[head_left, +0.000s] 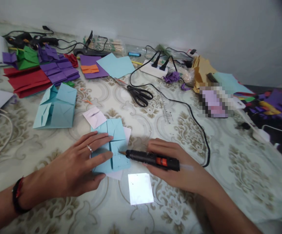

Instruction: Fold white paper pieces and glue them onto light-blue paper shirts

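The left hand point(80, 162) lies with spread fingers upon the blue folded paper point(118, 162); the right hand point(172, 162) is closed around the black glue gun point(153, 159), whose tip comes over this paper from 3 o'clock. From the paper, a shiny square point(141, 189) is near at 5, scissors point(139, 96) well apart at 1, another blue piece point(62, 110) at 10. Patterned cloth point(143, 125) shows between them. Farther, at 12, a power strip point(154, 69) lies before the pale wall point(141, 19).
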`<state>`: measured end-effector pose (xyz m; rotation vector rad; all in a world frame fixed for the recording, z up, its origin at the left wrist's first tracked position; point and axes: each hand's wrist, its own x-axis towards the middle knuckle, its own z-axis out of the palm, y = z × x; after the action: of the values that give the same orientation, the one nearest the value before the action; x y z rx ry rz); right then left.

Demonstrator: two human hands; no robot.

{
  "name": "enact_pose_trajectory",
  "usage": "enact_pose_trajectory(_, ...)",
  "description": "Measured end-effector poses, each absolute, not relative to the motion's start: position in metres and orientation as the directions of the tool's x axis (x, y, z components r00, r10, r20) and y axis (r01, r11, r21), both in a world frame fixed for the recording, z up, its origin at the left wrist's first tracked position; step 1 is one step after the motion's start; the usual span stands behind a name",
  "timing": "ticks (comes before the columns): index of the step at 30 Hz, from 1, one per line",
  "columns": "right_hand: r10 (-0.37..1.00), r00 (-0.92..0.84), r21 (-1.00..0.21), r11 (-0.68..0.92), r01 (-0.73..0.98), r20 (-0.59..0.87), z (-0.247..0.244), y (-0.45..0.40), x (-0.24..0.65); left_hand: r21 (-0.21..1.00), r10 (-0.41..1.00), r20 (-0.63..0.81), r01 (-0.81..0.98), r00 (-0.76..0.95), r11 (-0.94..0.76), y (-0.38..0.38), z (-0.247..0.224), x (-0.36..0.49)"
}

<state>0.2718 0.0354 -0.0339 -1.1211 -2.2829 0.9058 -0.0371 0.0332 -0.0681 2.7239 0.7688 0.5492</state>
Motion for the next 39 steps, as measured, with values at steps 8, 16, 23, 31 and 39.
enact_pose_trajectory(8,0.862,-0.503,-0.718,0.384,0.58,0.055,-0.04,0.035,0.275,0.347,0.55,0.274,0.452,0.789,-0.822,0.032,-0.068,-0.038)
enact_pose_trajectory(16,0.863,-0.505,-0.716,0.359,0.598,0.011,-0.036,0.037,0.278,0.337,0.541,0.29,0.445,0.79,-0.83,0.033,-0.07,-0.039)
enact_pose_trajectory(23,0.844,-0.527,-0.701,0.314,0.641,-0.103,-0.026,0.041,0.281,0.337,0.538,0.291,0.441,0.791,-0.832,0.033,-0.069,-0.039)
enact_pose_trajectory(31,0.914,-0.396,-0.744,0.203,0.637,-0.09,-0.016,0.042,0.297,0.35,0.54,0.288,0.437,0.791,-0.828,0.033,-0.069,-0.04)
enact_pose_trajectory(39,0.986,-0.161,-0.427,0.162,0.89,0.039,-0.045,0.072,0.331,0.329,0.538,0.328,0.44,0.776,-0.836,0.032,-0.059,-0.044)
